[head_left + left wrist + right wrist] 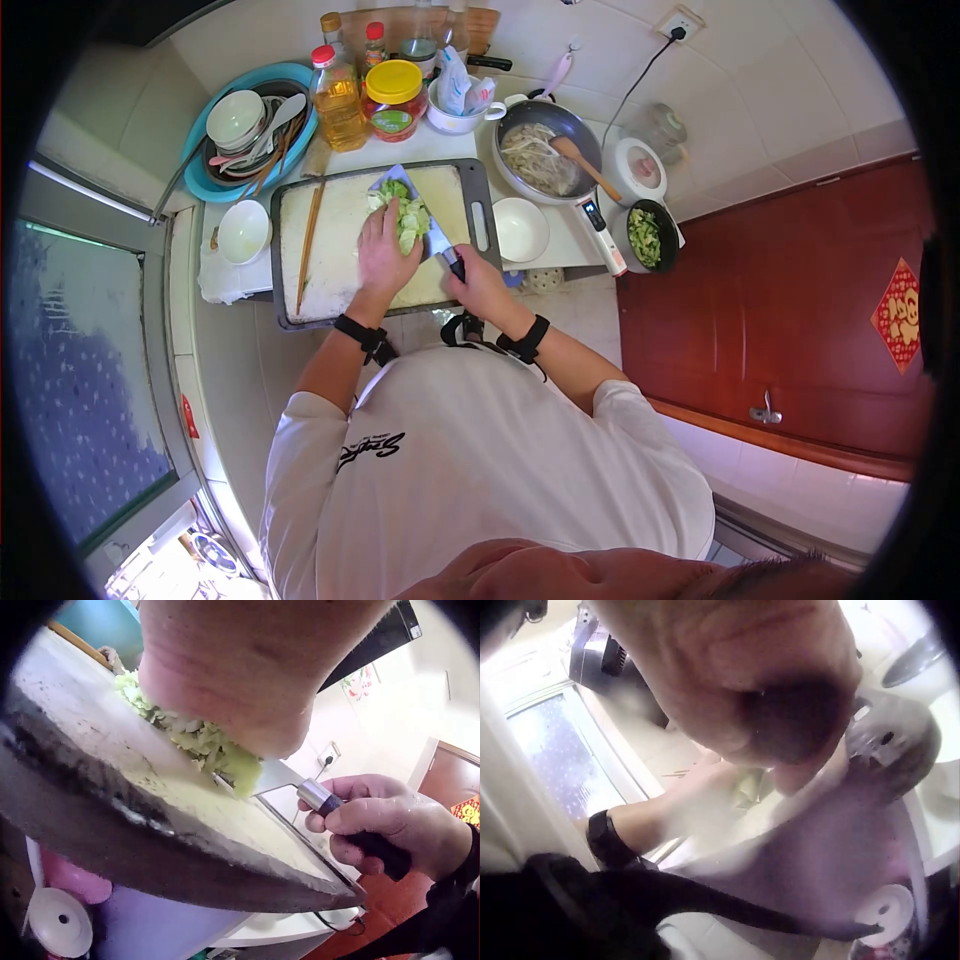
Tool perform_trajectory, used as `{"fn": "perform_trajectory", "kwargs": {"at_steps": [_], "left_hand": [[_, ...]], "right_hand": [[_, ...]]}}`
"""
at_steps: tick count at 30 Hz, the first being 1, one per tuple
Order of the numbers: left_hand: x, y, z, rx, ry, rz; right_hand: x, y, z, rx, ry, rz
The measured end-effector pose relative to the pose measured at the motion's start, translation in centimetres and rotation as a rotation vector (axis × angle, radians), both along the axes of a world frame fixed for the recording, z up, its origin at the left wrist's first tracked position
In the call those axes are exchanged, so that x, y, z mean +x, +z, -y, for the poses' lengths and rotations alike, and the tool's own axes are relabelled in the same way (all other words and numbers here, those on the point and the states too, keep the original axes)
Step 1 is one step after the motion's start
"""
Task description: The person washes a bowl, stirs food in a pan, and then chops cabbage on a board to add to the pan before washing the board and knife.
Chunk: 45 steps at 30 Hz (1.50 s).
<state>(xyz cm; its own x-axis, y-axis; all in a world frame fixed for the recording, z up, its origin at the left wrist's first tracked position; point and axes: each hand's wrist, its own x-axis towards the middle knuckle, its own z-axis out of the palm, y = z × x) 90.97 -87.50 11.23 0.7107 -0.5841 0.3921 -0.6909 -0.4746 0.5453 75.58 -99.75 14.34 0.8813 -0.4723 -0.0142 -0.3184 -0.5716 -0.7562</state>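
Observation:
Chopped pale green leafy vegetable (412, 222) lies in a heap along the blade of a kitchen knife (437, 240), over the cutting board (345, 240). My left hand (390, 258) rests on the heap with its fingers extended across it. On the right side, my right hand (482, 286) grips the knife's black handle; the left wrist view shows its fingers wrapped round the handle (367, 841) below a silver collar. A pair of chopsticks (310, 245) lies along the board's left part. The right wrist view is blurred, and the right hand hides most of the blade there.
Right of the board stand a white bowl (521, 230), a pan (590, 135) of food with a wooden spatula, and a dark pot (668, 250) with chopped greens. Oil bottle (340, 110) and yellow-lidded jar (394, 82) line the back. A blue basin (193, 165) of dishes sits left.

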Motion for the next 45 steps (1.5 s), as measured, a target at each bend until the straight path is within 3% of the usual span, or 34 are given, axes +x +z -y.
{"fn": "perform_trajectory", "kwargs": {"at_steps": [3, 5, 8, 11, 17, 21, 27, 35, 38, 39, 42, 45], "left_hand": [[-0.3, -0.2, 0.4, -0.014, 0.020, -0.013], [-0.4, -0.4, 0.7, -0.021, 0.031, -0.009], [-0.7, -0.8, 1.4, -0.085, 0.050, 0.015], [-1.4, -0.7, 2.1, -0.105, 0.037, 0.020], [-2.0, 1.5, 4.9, -0.159, -0.028, 0.057], [-2.2, 4.6, 10.0, -0.173, -0.153, 0.079], [-3.5, 6.4, 21.8, -0.188, -0.326, 0.090], [-3.3, 2.8, 34.3, -0.097, -0.396, -0.030], [-2.4, -2.1, 36.5, 0.094, -0.280, -0.087], [-2.2, -2.5, 36.4, 0.220, -0.189, -0.086], [-1.3, -2.5, 35.5, 0.301, -0.212, -0.150], [-0.3, -1.0, 34.6, 0.162, -0.257, -0.090]], "right_hand": [[0.5, -1.2, -0.2, 0.162, 0.051, -0.003], [0.6, -2.7, 0.3, 0.428, 0.172, 0.095], [0.5, 0.1, 0.7, 0.636, 0.200, 0.093], [-0.3, 0.1, 1.4, 0.791, 0.171, 0.005], [-1.6, 2.2, 3.3, 1.080, 0.102, 0.072], [-2.7, 3.3, 6.0, 1.028, 0.009, 0.129], [-4.9, 4.9, 13.9, 0.993, -0.249, 0.290], [-5.4, 2.3, 25.6, 0.760, -0.325, 0.289], [-6.4, 2.3, 27.3, 0.569, -0.366, 0.264], [-7.1, 2.1, 27.9, 0.519, -0.369, 0.215], [-9.2, 1.6, 28.6, 0.452, -0.458, 0.248], [-10.0, 2.2, 28.2, 0.476, -0.484, 0.284]]}}
